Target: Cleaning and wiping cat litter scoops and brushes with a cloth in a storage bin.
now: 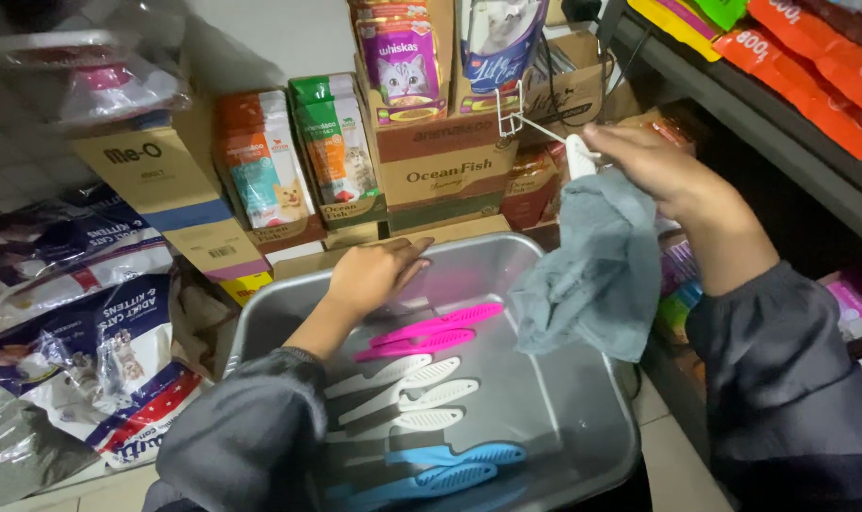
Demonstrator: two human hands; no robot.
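My right hand (651,163) is raised at the upper right, gripping a white comb (577,155) together with a grey cloth (597,265) that hangs down from it over a grey metal tray (582,431). My left hand (374,270) rests fingers-down on the tray's far inner wall, holding nothing. Inside the tray lie two pink combs (429,332), three white combs (407,389) and blue combs (450,469), laid in rows. The left hand is just above the pink combs.
Cardboard boxes (440,161) and pet food packs (331,142) are stacked behind the tray. Large pet food bags (90,351) lie at the left. A shelf (781,123) with orange packets runs along the right.
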